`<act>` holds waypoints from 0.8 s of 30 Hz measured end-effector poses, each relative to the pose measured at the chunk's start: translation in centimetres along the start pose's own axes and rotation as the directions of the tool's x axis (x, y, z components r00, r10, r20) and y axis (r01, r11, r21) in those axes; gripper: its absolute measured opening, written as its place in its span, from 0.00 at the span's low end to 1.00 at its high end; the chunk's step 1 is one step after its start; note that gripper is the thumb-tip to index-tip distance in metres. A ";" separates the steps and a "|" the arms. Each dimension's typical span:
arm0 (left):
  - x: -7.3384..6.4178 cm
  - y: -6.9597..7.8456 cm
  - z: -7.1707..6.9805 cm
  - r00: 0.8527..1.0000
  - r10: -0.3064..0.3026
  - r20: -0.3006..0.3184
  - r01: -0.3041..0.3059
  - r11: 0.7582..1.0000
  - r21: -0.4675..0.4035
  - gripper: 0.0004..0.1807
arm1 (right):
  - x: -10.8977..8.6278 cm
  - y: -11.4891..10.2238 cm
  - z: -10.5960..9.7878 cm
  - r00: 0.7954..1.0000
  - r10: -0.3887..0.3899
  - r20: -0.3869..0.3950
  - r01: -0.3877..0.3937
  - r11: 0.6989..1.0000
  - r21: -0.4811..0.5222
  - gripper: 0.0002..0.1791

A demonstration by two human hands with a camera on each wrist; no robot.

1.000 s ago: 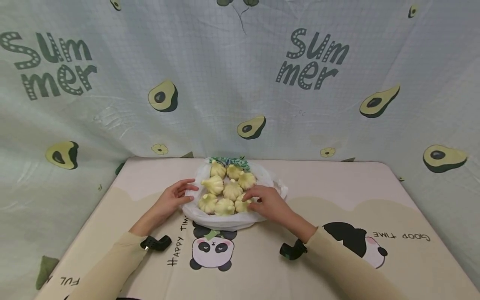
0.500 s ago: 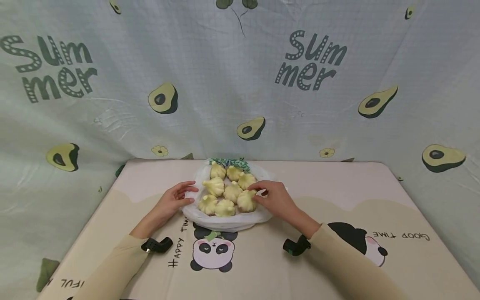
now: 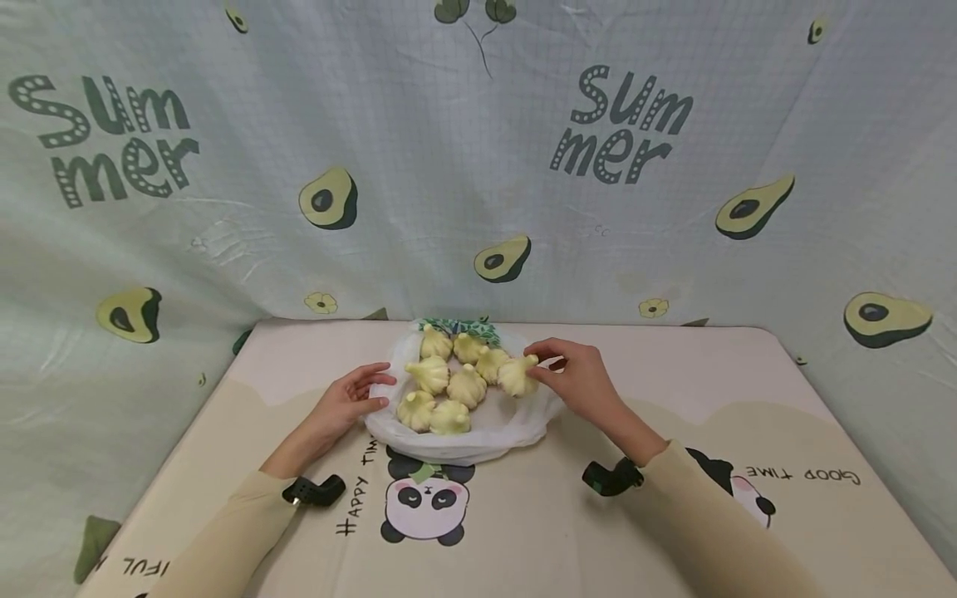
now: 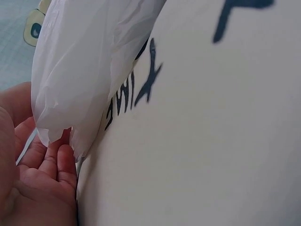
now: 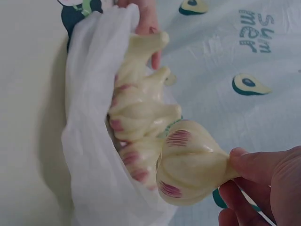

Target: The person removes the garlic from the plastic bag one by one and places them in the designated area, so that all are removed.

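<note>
Garlic bulb in right fingers over bag

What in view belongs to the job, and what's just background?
Job:
- garlic bulb pinched by the right hand
- seven other bulbs in the white bag
- left hand at the bag's side

Background:
- panda-print tablecloth
- avocado-print backdrop

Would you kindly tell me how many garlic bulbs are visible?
8: one bulb in the right hand, seven in the bag: two at the back, three midway, two in front. More may be hidden.
</note>
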State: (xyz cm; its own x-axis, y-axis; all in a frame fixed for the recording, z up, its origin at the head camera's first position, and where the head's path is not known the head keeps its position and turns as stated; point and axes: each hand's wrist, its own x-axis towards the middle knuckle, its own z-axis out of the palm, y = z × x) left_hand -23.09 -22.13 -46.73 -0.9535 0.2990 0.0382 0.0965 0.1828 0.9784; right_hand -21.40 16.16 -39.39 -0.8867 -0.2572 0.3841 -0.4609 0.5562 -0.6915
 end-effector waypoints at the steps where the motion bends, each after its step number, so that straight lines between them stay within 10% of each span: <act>1: 0.0 0.0 0.0 1.000 0.001 0.001 -0.001 1.000 -0.001 0.33 | 0.0 0.2 -0.3 1.000 -0.002 -0.013 0.002 1.000 -0.003 0.15; 24: 0.3 -0.5 -0.3 1.000 -0.003 0.018 0.003 1.000 -0.001 0.34 | -1.7 6.0 -5.7 0.978 0.101 -0.182 -0.126 0.983 -0.132 0.16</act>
State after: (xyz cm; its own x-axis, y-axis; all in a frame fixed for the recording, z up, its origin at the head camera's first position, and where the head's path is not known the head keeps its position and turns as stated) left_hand -23.47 -22.43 -47.13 -0.9484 0.3154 0.0320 0.0938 0.1828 0.9787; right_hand -22.50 24.44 -40.70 -0.9074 -0.0512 0.4171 -0.3363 0.6834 -0.6480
